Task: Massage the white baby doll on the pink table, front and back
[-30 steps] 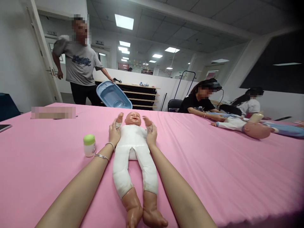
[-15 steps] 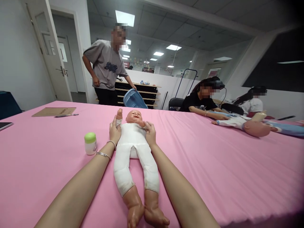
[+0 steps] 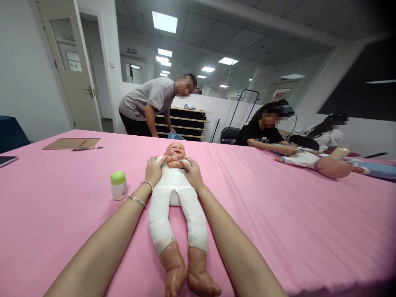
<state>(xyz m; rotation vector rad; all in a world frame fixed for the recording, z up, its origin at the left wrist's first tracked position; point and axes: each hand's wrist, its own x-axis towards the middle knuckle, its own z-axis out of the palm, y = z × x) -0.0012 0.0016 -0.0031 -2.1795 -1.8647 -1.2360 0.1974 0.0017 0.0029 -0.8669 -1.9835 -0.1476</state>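
Note:
A baby doll (image 3: 175, 198) in a white suit lies on its back on the pink table (image 3: 278, 214), head away from me, bare feet toward me. My left hand (image 3: 153, 170) grips the doll's arm on the left side and my right hand (image 3: 192, 171) grips the arm on the right. Both doll arms are folded over its chest, with its hands meeting under the chin. I wear two bracelets on my left wrist.
A small white jar with a green lid (image 3: 118, 185) stands left of the doll. A brown folder and pen (image 3: 72, 144) lie far left. Across the table a person bends over a blue tub; two seated people at the right handle another doll (image 3: 321, 165).
I have brought the doll's raised arms inward and down onto its chest. The standing person walked right with the blue tub and bent down behind the table.

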